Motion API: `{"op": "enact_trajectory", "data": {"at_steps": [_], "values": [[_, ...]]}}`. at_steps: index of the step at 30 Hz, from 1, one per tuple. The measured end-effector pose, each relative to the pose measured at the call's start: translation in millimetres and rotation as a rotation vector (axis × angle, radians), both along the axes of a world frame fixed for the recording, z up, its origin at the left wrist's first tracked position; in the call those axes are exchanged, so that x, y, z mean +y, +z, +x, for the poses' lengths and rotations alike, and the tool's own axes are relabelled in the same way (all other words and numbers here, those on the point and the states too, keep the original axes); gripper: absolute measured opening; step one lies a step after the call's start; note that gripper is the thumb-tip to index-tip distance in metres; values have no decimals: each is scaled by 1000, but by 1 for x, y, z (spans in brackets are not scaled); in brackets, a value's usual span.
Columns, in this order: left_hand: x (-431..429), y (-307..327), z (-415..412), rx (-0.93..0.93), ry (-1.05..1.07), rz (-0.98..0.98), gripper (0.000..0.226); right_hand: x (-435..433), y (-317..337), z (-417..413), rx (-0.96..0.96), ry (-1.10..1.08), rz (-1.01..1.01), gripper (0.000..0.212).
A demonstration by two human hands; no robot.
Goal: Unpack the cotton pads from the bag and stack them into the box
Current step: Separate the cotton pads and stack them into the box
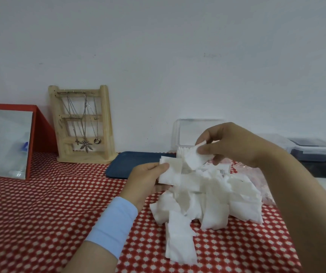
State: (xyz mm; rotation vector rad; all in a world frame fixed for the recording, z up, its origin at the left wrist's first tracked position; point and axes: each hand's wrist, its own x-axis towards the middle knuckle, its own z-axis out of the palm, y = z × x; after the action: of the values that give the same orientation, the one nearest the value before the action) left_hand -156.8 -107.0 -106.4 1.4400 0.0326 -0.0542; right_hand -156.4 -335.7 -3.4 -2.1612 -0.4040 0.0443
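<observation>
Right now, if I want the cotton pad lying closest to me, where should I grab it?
Probably pinch its near edge, coming from your side. That cotton pad lies flat on the tablecloth with its near end free, while its far end reaches the pile, where you might drag others along.

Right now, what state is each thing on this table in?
Left grip, holds a small stack of pads.
Right grip, pinches one pad above the heap.
Cotton pads, loose heap on the cloth.
Box, lid raised open.
Bag, lying beside the heap.
Necklaces, hanging on the wooden stand.
</observation>
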Motion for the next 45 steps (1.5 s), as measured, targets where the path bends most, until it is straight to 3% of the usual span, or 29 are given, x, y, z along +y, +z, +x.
{"op": "enact_trajectory", "data": {"at_steps": [5, 11, 14, 19, 21, 25, 28, 31, 33, 35, 41, 45], "values": [[-7, 5, -4, 30, -66, -37, 20, 27, -9, -2, -70, 153, -65, 17], [-8, 9, -9, 37, -171, -55, 26, 39, -26, 11, -143, 74, -205, 41], [-7, 10, -11, 30, -196, -51, 26, 41, -28, 12, -181, 85, -178, 42], [-10, 14, -11, 78, -208, -151, 40, 46, -35, 17, -313, 53, -309, 41], [-6, 13, -11, 18, -209, -59, 31, 46, -40, 20, -342, 31, -275, 38], [6, 8, -5, 10, -165, -3, 20, 40, -44, 25, -297, -92, -207, 26], [14, 6, 2, 54, -49, -63, 22, 30, -43, 26, -235, -73, -433, 21], [18, 3, 6, 71, 35, -119, 18, 28, -45, 22, -31, 148, -652, 41], [18, 1, 8, 83, 51, -158, 15, 30, -50, 25, -41, 146, -703, 34], [16, 1, 8, 79, 55, -165, 15, 30, -54, 30, -86, 81, -643, 22], [17, -1, 8, 31, 177, -104, 10, 24, -49, 37, -173, -13, -275, 21], [16, -1, 6, 10, 195, -95, 10, 23, -42, 31, -30, 102, 45, 22]]}}
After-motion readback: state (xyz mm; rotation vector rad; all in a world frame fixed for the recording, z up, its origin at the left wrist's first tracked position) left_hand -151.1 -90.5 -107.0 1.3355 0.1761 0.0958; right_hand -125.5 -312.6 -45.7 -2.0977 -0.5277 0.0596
